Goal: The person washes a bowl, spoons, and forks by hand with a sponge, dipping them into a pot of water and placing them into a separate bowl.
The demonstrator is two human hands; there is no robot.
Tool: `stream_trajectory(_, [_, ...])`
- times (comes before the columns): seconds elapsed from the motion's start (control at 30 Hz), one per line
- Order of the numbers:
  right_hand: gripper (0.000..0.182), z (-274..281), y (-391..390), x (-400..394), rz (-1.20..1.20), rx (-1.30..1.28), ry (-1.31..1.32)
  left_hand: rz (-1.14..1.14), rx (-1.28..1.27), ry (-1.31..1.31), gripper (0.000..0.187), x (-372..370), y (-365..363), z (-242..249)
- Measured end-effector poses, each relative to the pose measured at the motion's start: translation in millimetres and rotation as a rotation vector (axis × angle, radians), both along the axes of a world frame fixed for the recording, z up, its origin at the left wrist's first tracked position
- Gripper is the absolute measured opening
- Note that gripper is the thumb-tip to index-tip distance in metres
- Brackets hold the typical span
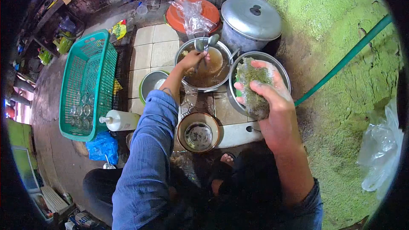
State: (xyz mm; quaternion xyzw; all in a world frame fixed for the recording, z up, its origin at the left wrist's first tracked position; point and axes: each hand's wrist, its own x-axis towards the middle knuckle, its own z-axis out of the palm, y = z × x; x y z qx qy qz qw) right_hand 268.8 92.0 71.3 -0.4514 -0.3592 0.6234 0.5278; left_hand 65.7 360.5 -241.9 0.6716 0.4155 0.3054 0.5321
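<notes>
Head view of a person crouched over a tiled floor (157,44). The right hand (268,96) has its fingers (255,87) clenched around a soapy green scouring pad (251,81), held just above a steel pot (283,70) at the right of the tiles. The left hand (191,59), at the end of a blue sleeve (147,153), reaches into a steel basin (187,47) of brownish water; its fingers appear closed on something at the water's surface, though what they grasp cannot be told. A small bowl (215,57) sits in the same basin, and the bowls of two spoons (206,42) stand above the water beside the hand. Behind the basin lie an orange lid (179,17) bearing a crumpled plastic bag (191,15) and a large lidded aluminium pot (251,19). In front of the basin stands a brown-rimmed bowl (198,136); left of it, a green-rimmed bowl (151,83). Farther left, a green plastic basket (91,55) holds glasses (81,110), with a white bottle (121,120) just beside it. A green hose (349,55) crosses the mossy ground at the right.
</notes>
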Motion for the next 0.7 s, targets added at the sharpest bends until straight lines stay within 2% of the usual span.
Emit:
stream_trajectory(0.1, [0.036,-5.1,1.7,-0.6,0.012,0.029,-0.001,0.075,-0.146,-0.193,0.037,-3.6,-0.7,15.3])
stream_trajectory(0.23, [0.035,-7.1,1.5,-3.6,0.022,0.064,0.019,0.208,-0.149,-0.135,0.038,-7.3,-16.1,24.3])
stream_trajectory(0.3, [0.035,-8.9,2.6,-4.8,0.03,0.068,0.013,0.173,-0.212,-0.422,0.037,-6.9,-20.7,23.1])
stream_trajectory(0.33, [0.035,-8.7,2.7,-5.4,0.038,0.069,0.006,0.172,-0.209,-0.421,0.037,-5.0,-20.1,20.2])
stream_trajectory(0.4, [0.036,-7.0,1.4,-8.2,0.044,0.076,0.003,0.249,-0.151,-0.605,0.033,0.6,-21.8,16.9])
stream_trajectory(0.43, [0.037,-6.4,0.9,-9.9,0.052,0.08,0.002,0.249,-0.151,-0.605,0.033,0.9,-23.2,17.4])
stream_trajectory(0.5, [0.037,-5.7,1.3,-12.2,0.059,0.086,-0.013,0.284,-0.119,-0.444,0.032,1.2,-27.7,20.9])
stream_trajectory(0.63, [0.035,-6.4,3.8,-18.4,0.055,0.078,-0.036,0.311,-0.177,-0.532,0.03,5.9,-35.8,31.0])
stream_trajectory(0.7, [0.035,-7.4,4.8,-20.3,0.051,0.08,-0.037,0.38,-0.089,-0.38,0.03,2.8,-34.4,28.5])
